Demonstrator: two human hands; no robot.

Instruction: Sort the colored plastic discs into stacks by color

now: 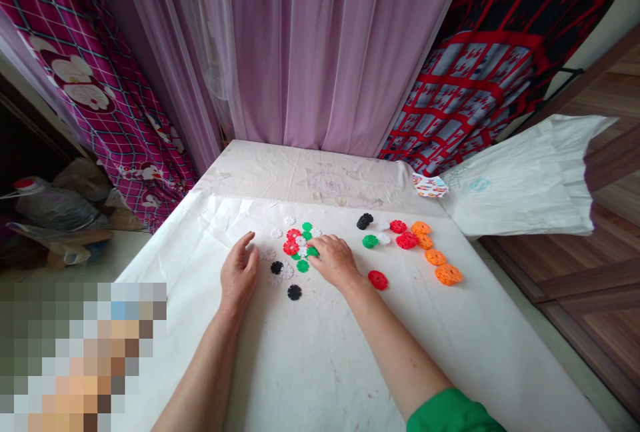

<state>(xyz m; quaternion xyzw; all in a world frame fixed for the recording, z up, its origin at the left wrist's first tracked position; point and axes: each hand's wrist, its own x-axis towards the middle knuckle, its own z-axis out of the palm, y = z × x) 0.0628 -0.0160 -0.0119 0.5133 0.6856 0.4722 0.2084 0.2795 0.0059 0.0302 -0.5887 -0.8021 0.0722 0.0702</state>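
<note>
Flat plastic snowflake discs lie on a table covered with a white cloth (310,352). A tight cluster of red, green and white discs (299,243) sits mid-table. My right hand (334,260) rests on the cluster's right side, fingers curled and fingertips pressing on a green disc (312,251). My left hand (239,271) lies just left of the cluster, fingers loosely spread on the cloth, holding nothing. Two black discs (294,292) lie between my hands. A red disc (378,279) sits by my right wrist.
To the right lie several orange discs (448,274), red discs (407,240), a green disc (370,241) and a black one (365,221). A white bag (525,182) and a small printed packet (430,185) sit at the far right. Pink curtains hang behind.
</note>
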